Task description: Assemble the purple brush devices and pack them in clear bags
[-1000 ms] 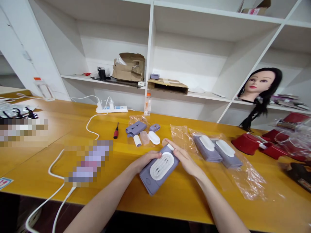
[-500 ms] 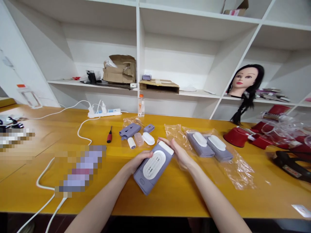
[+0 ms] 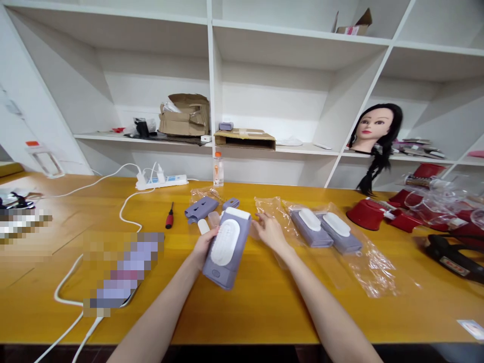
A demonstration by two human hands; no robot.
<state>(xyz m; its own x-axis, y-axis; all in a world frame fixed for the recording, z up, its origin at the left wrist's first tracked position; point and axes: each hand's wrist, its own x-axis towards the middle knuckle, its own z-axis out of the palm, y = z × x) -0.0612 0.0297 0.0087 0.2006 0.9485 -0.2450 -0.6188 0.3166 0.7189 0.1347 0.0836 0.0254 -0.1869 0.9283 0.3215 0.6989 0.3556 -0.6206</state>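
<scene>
My left hand (image 3: 202,248) grips a boxy purple-grey device (image 3: 237,252) by its left side, thumb on the front edge. The device is tilted above the table, with a white top end, a white oval panel (image 3: 226,242) on its face and a small oval button near the lower end. Just right of its upper corner is my right hand (image 3: 269,231), fingers loosely bent and apart, holding nothing. Behind the device lie a purple shell part (image 3: 201,208), a smaller purple piece (image 3: 231,203), a white cylinder (image 3: 203,227) and a clear cup (image 3: 214,219), partly covered.
Two similar devices (image 3: 310,227) lie on clear plastic wrap (image 3: 372,272) to the right. Red parts (image 3: 368,213) and a black strap-like item (image 3: 454,257) are farther right. A screwdriver (image 3: 170,218), a power strip (image 3: 166,181), white cables and a blurred-out purple item (image 3: 128,269) are left.
My right hand has come away from the device's upper right side. The device has turned more upright and shifted slightly left in my left hand; its oval now looks smoother, without the dark holes.
</scene>
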